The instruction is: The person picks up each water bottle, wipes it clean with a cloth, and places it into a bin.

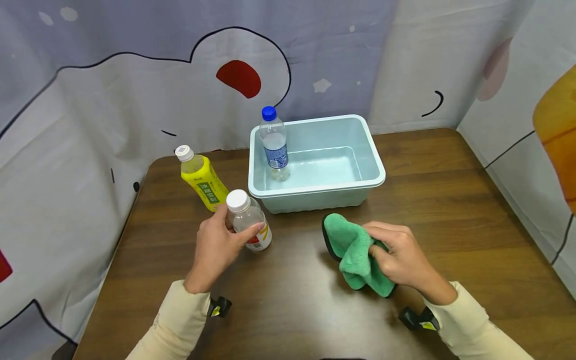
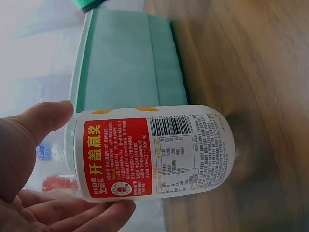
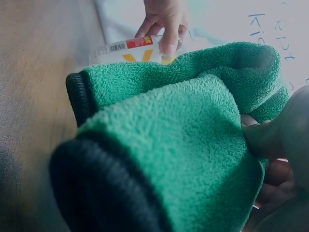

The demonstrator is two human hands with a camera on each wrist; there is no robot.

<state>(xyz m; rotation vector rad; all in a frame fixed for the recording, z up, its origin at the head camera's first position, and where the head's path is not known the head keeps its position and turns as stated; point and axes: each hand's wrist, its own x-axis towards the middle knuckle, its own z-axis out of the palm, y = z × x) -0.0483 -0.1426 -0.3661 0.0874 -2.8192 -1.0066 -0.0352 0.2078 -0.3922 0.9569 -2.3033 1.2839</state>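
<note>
My left hand (image 1: 219, 243) grips a clear bottle with a white cap (image 1: 249, 220), thumb on one side and fingers round the other. Its white and red label (image 2: 145, 152) with a barcode faces the left wrist camera. My right hand (image 1: 397, 252) pinches a green towel (image 1: 357, 250) with black edging, which hangs in folds over the table. In the right wrist view the towel (image 3: 174, 145) fills the middle, thumb pressed into it. A yellow-labelled bottle (image 1: 204, 182) leans just beyond my left hand.
A pale blue plastic basin (image 1: 315, 200) stands at the back of the wooden table (image 1: 288, 310). Inside it, at the left end, is a clear bottle with a blue cap (image 1: 274, 145). A printed curtain (image 1: 135, 105) hangs behind the table.
</note>
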